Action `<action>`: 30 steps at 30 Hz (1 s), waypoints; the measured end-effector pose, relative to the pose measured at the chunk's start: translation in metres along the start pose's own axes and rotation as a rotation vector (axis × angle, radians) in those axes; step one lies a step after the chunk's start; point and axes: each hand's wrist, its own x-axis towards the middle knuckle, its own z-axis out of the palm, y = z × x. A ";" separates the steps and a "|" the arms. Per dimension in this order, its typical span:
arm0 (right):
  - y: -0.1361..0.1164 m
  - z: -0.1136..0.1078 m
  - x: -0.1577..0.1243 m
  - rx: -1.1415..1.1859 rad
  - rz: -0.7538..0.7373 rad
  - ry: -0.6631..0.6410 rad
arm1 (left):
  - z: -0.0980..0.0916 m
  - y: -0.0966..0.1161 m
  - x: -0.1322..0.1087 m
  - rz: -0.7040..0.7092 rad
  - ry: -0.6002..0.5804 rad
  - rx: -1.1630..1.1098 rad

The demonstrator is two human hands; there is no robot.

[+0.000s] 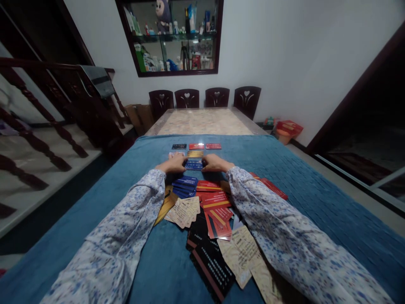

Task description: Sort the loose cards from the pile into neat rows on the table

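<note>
My left hand [176, 163] and my right hand [215, 163] hold the opposite side edges of a blue card [193, 164], fingers curled and thumbs toward it. Directly behind that card lies a gold card [195, 154]. A pale card [174, 154] is partly covered by my left hand. Farther back, a black card [179, 146], a red card [196, 146] and another red card [213, 146] form a row. Between my forearms are overlapping blue cards [185, 185], red cards [215, 199], cream cards [184, 212] and black cards [212, 270].
A blue cloth [126, 194] covers the near part of the marble-patterned table [202, 120]. Several dark chairs [186, 99] stand at the far end. More red cards [272, 188] lie beyond my right forearm. A wooden railing [53, 120] runs along the left.
</note>
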 end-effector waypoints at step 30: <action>-0.005 0.000 0.014 0.021 0.070 -0.017 | 0.007 0.000 0.000 -0.010 0.063 -0.008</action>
